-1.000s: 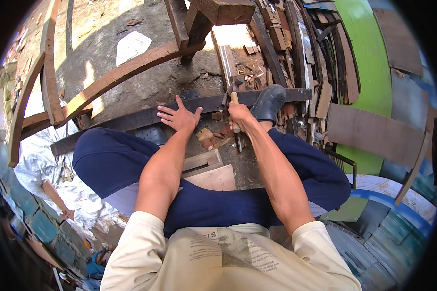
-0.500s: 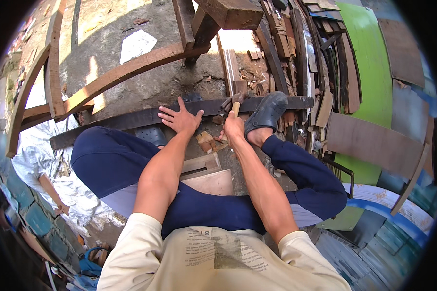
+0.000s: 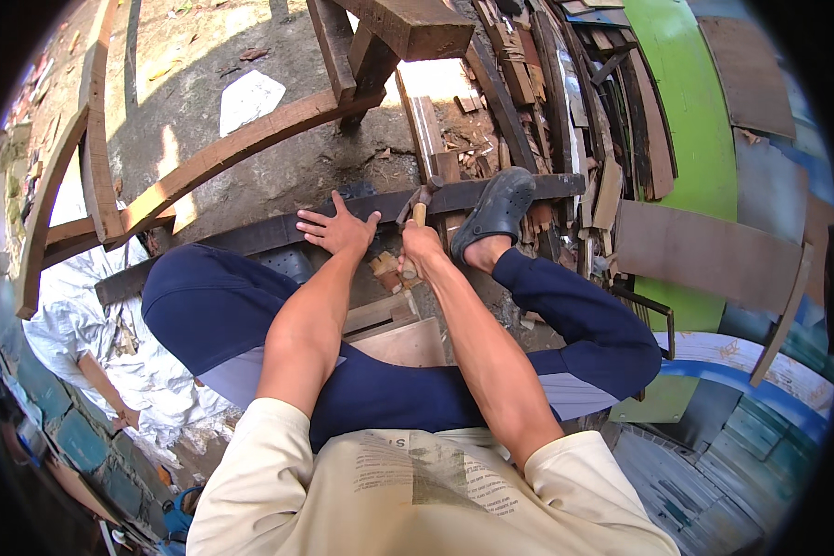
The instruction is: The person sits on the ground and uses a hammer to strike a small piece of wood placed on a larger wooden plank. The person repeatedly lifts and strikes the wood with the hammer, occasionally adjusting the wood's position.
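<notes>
A long dark wooden beam (image 3: 269,231) lies crosswise in front of me. My left hand (image 3: 341,231) rests on it with the fingers spread, holding nothing. My right hand (image 3: 421,245) is wrapped round the wooden handle of a hammer (image 3: 420,213). The hammer's metal head is over the beam, to the right of my left hand; whether it touches the wood I cannot tell. On the beam's right part sits my right foot in a dark clog (image 3: 497,215). The other clog (image 3: 289,263) shows on the near side of the beam, partly hidden by my leg.
A wooden frame (image 3: 241,141) of joined bars stands beyond the beam. Scrap boards (image 3: 537,111) pile up at the right, beside a green panel (image 3: 693,120). White sheeting (image 3: 125,347) lies at the left. A pale wooden block (image 3: 400,345) sits between my legs.
The hammer and my right hand have shifted a little left, nearer my left hand. My left hand stays spread on the beam. The whole view has moved slightly.
</notes>
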`<move>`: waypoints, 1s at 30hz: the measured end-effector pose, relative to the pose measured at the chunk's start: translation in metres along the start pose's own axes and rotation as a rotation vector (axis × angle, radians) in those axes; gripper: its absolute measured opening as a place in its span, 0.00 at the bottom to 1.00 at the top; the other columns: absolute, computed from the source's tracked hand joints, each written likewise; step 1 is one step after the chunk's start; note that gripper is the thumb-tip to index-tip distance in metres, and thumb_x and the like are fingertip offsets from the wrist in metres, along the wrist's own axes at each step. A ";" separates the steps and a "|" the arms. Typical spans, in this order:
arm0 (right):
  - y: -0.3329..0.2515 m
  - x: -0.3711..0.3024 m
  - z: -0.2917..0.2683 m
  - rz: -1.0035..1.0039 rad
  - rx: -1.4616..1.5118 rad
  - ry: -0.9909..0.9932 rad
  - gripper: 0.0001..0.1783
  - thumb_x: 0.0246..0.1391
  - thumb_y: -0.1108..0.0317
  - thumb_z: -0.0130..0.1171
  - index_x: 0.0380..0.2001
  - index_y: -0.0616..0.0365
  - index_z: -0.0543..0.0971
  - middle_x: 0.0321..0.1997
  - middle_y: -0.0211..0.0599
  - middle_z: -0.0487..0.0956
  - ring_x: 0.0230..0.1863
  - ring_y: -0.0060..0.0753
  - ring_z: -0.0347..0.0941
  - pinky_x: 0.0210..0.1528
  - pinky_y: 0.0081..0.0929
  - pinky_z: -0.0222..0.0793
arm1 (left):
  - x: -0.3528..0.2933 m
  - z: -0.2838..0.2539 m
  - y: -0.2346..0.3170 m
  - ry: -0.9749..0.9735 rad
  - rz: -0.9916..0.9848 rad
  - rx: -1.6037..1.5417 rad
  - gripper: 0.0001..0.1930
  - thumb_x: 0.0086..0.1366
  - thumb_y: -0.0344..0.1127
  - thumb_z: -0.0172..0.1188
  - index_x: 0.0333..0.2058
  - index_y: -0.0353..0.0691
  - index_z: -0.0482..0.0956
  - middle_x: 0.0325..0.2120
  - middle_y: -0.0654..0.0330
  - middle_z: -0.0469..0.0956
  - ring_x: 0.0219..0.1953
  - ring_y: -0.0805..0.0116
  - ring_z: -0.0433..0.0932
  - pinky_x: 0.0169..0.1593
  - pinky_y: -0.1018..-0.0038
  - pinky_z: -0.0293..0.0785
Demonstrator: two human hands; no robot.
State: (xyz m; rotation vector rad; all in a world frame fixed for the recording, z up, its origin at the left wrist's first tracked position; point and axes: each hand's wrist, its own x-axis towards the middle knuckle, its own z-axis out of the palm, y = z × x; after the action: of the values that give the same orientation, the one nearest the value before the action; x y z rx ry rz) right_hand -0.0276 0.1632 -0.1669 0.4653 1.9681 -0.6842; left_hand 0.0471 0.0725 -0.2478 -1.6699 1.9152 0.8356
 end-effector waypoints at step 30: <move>-0.082 0.069 -0.164 -0.979 -1.484 -0.218 0.37 0.56 0.29 0.50 0.44 0.55 0.79 0.33 0.53 0.82 0.41 0.60 0.79 0.44 0.53 0.73 | -0.004 0.006 -0.006 0.054 0.019 0.069 0.58 0.46 0.80 0.61 0.73 0.70 0.46 0.68 0.20 0.30 0.69 0.17 0.31 0.68 0.38 0.44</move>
State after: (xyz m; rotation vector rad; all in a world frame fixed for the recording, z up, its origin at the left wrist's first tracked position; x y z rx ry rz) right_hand -0.2175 0.2071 -0.1443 -1.4379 1.8419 0.3136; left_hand 0.0530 0.0792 -0.2506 -1.6520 1.9761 0.7300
